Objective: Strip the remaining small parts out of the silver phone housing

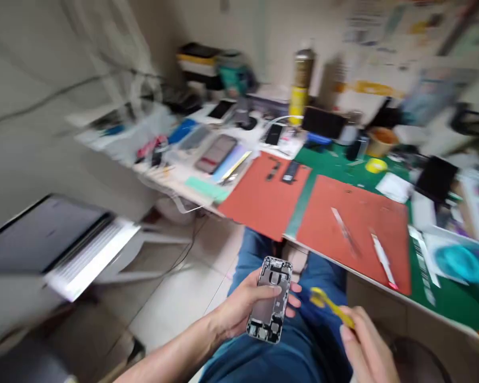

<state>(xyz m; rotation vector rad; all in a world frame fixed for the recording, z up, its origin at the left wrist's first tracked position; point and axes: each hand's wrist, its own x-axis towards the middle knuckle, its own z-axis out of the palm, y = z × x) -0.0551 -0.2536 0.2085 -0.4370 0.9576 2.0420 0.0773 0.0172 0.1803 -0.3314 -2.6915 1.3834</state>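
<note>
Over my lap, my left hand (249, 298) grips an opened phone housing (269, 314), its inner side facing up. The thumb presses on the bare metal middle, and the fingers wrap behind to the right edge. Small parts show at both ends of the housing; its middle is a flat grey plate. To the right, my right hand (365, 340) is closed on the handle of a small yellow brush (335, 308). The brush's head is blurred, points toward the phone housing and stays apart from it.
Ahead, red mats (259, 197) lie on the workbench with a phone battery (290, 172), tweezers (343, 229) and a white pen-like tool (383, 260). A green mat (343, 159) lies beneath. An open laptop (43, 234) stands at left. A spray can (301, 85) stands by the wall.
</note>
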